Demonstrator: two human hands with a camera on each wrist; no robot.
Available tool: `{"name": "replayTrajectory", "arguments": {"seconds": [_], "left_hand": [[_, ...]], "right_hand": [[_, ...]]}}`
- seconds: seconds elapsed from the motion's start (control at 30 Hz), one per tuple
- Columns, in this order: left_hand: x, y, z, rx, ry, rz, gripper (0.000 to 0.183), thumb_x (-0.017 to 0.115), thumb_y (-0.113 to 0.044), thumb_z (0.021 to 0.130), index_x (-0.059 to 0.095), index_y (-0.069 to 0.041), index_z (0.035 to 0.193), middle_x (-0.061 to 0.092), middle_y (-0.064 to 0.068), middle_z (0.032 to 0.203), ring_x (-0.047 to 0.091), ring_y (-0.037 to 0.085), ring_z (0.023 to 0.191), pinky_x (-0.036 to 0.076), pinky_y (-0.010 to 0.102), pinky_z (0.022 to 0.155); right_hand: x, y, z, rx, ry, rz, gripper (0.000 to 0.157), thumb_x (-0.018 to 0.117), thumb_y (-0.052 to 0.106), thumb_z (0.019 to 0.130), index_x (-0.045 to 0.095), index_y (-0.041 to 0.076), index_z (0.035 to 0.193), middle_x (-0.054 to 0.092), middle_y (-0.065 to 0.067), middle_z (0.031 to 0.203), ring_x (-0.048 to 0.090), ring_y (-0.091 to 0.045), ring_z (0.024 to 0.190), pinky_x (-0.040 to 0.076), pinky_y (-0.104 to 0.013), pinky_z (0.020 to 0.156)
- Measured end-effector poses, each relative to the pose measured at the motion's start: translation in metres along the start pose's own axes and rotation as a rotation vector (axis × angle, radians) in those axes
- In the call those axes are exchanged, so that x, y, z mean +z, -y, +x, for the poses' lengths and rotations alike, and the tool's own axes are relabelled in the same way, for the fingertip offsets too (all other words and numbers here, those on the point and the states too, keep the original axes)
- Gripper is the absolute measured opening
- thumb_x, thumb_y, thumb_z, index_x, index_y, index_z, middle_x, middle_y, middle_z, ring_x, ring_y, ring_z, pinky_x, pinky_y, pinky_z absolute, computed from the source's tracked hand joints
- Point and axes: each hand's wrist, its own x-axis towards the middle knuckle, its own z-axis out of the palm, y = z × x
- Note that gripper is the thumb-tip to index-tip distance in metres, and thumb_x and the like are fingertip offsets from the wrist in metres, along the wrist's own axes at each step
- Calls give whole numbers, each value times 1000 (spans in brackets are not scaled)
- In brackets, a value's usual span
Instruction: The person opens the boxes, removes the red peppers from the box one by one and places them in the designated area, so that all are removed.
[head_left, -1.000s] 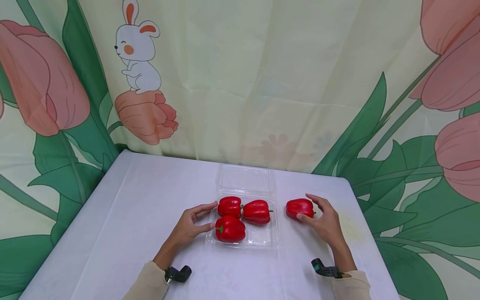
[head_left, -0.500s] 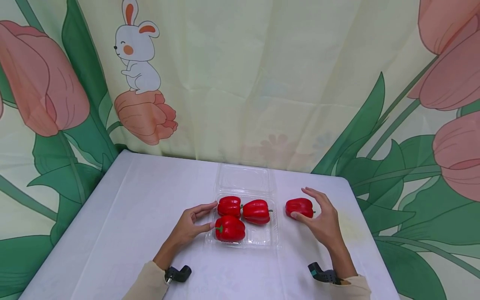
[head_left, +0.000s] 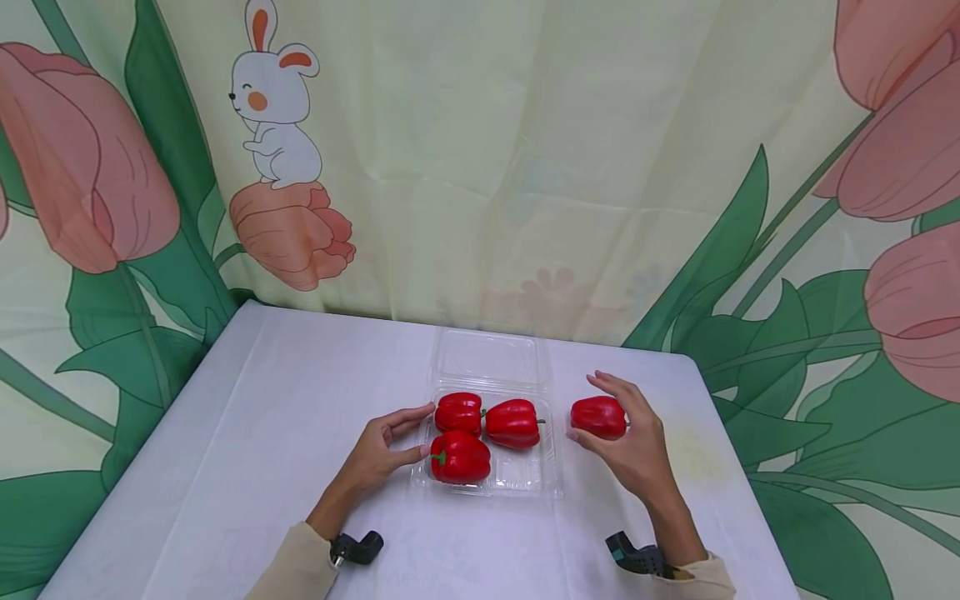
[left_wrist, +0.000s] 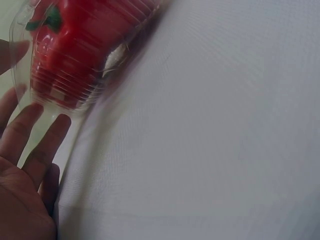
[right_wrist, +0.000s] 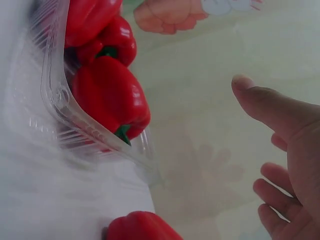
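A clear plastic clamshell box [head_left: 525,482] lies on the table with its lid [head_left: 491,357] folded back. Three red bell peppers sit in it: back left [head_left: 459,413], back right [head_left: 513,424] and front left [head_left: 460,458]. My left hand [head_left: 384,450] touches the box's left side with extended fingers and thumb; in the left wrist view the fingertips [left_wrist: 62,121] meet the ribbed plastic wall. Another red bell pepper [head_left: 597,417] lies on the table right of the box. Over its right side hovers my right hand [head_left: 633,437], thumb and fingers spread apart, holding nothing.
A white cloth [head_left: 300,392] covers the table. Behind it hangs a curtain [head_left: 570,167] printed with tulips and a rabbit. The front right part of the box holds no pepper. Each wrist wears a black camera, one on the left [head_left: 358,548] and one on the right [head_left: 633,554].
My right hand has shifted left over the lone pepper, its fingers rising a little and its thumb passing along the pepper's near side. The left hand, box and peppers stay put.
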Motion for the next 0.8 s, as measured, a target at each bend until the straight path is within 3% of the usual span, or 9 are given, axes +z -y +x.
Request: {"name": "replayTrajectory", "arguments": {"seconds": [0.4,0.8], "left_hand": [[0,1,-1,9,2,-8,64,86,-21,90,62,-20,149,61,4,156,52,31,151,44,59,121],[0,-2,-1,2,2,-10,65,86,-22,90,61,-19,150,61,4,156,52,31,151,46,56,120]], "right_hand": [[15,8,-3,-56,51,26,94,102,20,67,59,21,151,55,-11,157,52,-38,145,62,-63,94],[41,10,-3,-42,118,60,92,102,24,69,59,28,150,56,-7,156,53,-34,144,61,-63,96]]}}
